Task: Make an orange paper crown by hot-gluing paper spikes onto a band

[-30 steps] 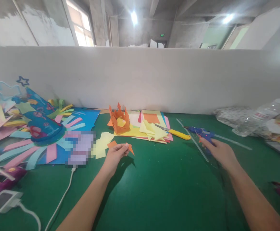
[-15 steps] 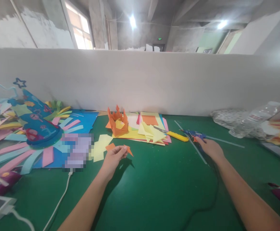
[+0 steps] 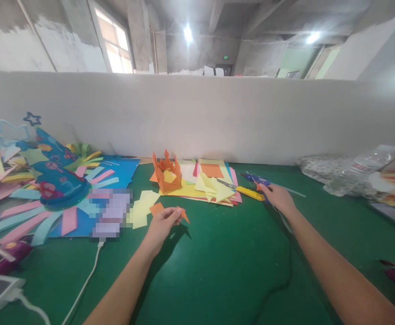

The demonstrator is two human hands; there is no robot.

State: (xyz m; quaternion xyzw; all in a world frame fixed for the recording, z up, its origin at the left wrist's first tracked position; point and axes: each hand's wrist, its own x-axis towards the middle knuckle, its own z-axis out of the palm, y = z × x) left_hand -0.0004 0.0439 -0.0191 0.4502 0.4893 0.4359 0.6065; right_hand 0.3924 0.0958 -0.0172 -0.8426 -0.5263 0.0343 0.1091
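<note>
My left hand [image 3: 162, 225] pinches a small folded piece of orange paper [image 3: 185, 216] above the green table. Out to the right, my right hand [image 3: 281, 199] is wrapped around a blue hot glue gun [image 3: 262, 181] with an orange trigger, its nozzle pointing left. A clear glue stick [image 3: 295, 192] sticks out behind the gun. Left of the gun lies a yellow utility knife [image 3: 251, 193], partly on a stack of coloured paper. An orange folded-paper crown [image 3: 169, 180] stands upright beyond my left hand.
Pale yellow paper pieces [image 3: 141, 212] lie left of my left hand. Further left stand a blue cone hat [image 3: 60, 174] and a phone [image 3: 112, 212] with a white cable. A plastic bottle [image 3: 360, 169] leans at the right. A white partition [image 3: 251, 119] bounds the table's back.
My right hand has moved left with the glue gun, bringing it close to the utility knife's handle. My left hand keeps the orange paper in nearly the same place.
</note>
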